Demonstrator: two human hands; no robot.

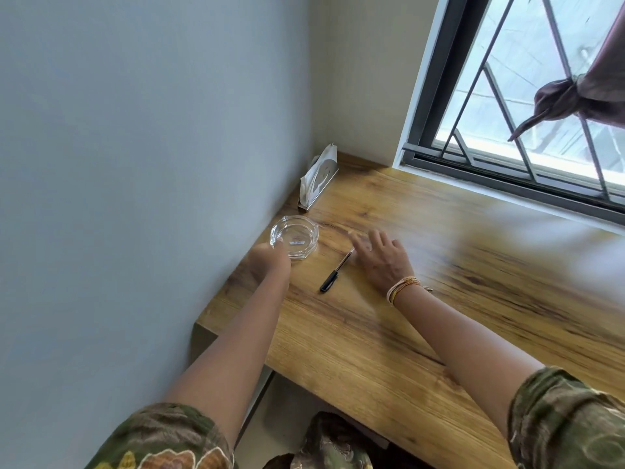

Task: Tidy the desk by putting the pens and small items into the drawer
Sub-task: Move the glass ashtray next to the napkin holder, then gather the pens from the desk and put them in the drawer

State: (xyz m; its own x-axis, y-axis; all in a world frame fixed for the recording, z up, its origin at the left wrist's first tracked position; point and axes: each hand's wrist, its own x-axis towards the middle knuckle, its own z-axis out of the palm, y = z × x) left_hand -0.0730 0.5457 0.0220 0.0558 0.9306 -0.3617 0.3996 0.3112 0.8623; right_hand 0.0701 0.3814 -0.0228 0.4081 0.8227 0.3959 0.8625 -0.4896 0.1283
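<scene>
The slim black pen (335, 271) lies on the wooden tabletop (439, 265), long axis running seven to one o'clock. The right hand (382, 257), fingers spread, hovers just at its three o'clock, nearer than the left hand (270, 258), whose fingers I cannot tell.

A wooden surface (439, 265) carries a glass ashtray (294, 235); a black pen (335, 272) lies just right of it, a napkin holder (318, 177) behind it.

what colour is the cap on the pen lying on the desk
Black. The pen has a black cap at its near end, seen in the head view, beside the right hand.
</scene>
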